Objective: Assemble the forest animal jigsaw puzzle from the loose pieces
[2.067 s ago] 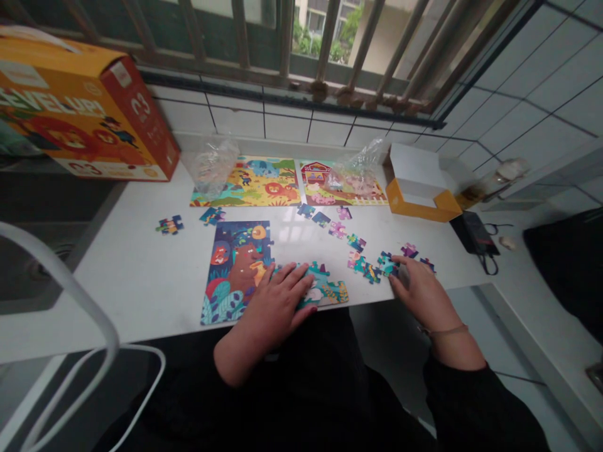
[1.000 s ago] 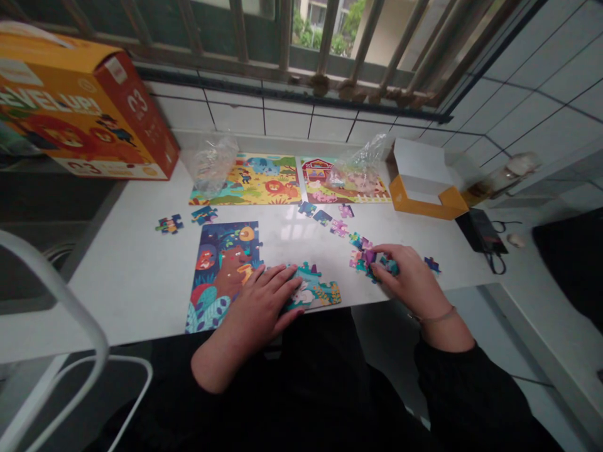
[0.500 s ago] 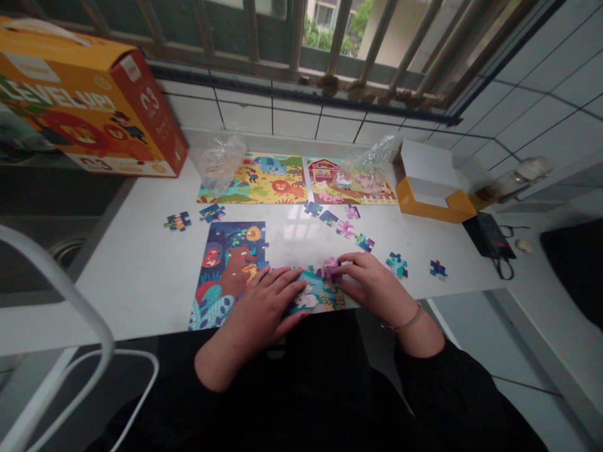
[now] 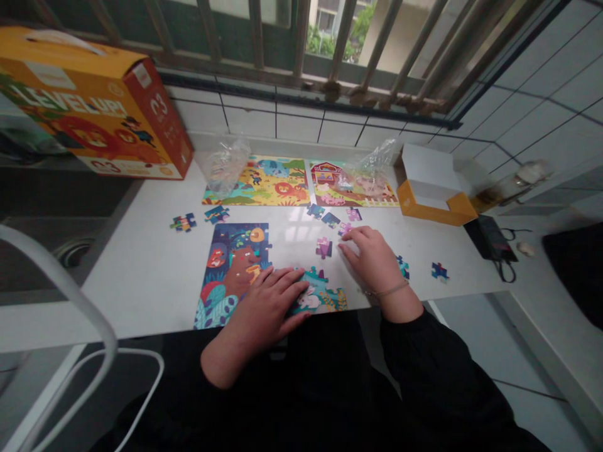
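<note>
My left hand (image 4: 266,307) lies flat with its fingers stretched out over the partly joined jigsaw puzzle (image 4: 230,270), which shows a bear and a white rabbit. It covers the middle of the lower part. My right hand (image 4: 377,263) is at the right, its index fingertip at the edge of a pink puzzle piece (image 4: 345,228). A gap shows between that finger and the thumb; the other fingers are curled. Left of this hand a purple puzzle piece (image 4: 324,247) lies loose above the rabbit section. A teal piece (image 4: 402,267) is partly hidden behind the right hand.
Loose pieces (image 4: 183,222) lie left and right on the white counter (image 4: 141,276). Behind are a safari picture (image 4: 282,182), a farm picture (image 4: 325,188) and plastic bags (image 4: 226,166). A large orange box (image 4: 94,107) stands left, an opened box (image 4: 433,194) right.
My right hand has let go of the purple piece, which now lies higher on the counter. The hand has moved up to the pink piece. My left hand stays on the puzzle.
</note>
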The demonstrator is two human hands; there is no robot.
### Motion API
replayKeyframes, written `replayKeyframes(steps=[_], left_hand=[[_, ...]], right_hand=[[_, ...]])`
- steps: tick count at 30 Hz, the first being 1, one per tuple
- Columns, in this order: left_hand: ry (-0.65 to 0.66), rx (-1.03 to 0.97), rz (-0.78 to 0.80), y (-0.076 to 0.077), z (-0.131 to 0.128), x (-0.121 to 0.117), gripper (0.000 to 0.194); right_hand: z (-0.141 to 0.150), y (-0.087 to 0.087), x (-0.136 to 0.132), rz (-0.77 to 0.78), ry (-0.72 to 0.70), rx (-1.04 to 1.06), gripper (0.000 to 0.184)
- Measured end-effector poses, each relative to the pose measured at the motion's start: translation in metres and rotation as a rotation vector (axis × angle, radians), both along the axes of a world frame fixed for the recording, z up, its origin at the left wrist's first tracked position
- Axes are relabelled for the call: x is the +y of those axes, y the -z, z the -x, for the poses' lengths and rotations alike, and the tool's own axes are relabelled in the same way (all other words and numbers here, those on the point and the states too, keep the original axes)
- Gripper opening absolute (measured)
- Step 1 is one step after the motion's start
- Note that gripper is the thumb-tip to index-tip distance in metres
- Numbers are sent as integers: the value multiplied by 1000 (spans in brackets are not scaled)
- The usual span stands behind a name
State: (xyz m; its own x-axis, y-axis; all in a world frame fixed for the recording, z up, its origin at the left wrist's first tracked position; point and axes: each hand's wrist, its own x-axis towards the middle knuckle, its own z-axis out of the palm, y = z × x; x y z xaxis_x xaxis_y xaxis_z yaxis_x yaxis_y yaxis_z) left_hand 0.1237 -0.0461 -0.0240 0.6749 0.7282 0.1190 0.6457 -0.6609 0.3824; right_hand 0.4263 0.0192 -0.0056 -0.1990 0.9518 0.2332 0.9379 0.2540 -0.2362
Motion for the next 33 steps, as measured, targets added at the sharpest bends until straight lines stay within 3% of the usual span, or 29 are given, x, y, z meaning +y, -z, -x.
replayKeyframes(steps=[3, 5, 9, 12, 16, 18, 23, 28, 33], left_hand=[[-7, -8, 1, 0, 0, -1, 51], [-12, -16, -1, 0, 1, -1, 50], [-7, -14, 1, 0, 1, -1, 49], [-3, -4, 7, 0, 0, -1, 50], [-3, -11, 5, -2, 0, -1, 51], [-1, -15, 5, -3, -1, -1, 51], [0, 0, 7, -3, -1, -1, 50], [-5, -11, 0, -1, 0, -1, 51], [-7, -15, -3, -2, 0, -1, 51]], right_hand=[[-18, -7, -1, 113, 297, -187, 39], [-28, -9, -1, 225, 392, -271, 47], [-46, -8, 4, 290, 249, -230, 27], [-56, -4, 6, 219, 117, -142, 41], [-53, 5, 3, 63, 186, -147, 29], [-46, 8, 1, 24, 225, -182, 36], [-40, 6, 3, 105, 246, -185, 30], [-48, 0, 8, 186, 190, -53, 34], [-59, -5, 8, 163, 31, 67, 35]])
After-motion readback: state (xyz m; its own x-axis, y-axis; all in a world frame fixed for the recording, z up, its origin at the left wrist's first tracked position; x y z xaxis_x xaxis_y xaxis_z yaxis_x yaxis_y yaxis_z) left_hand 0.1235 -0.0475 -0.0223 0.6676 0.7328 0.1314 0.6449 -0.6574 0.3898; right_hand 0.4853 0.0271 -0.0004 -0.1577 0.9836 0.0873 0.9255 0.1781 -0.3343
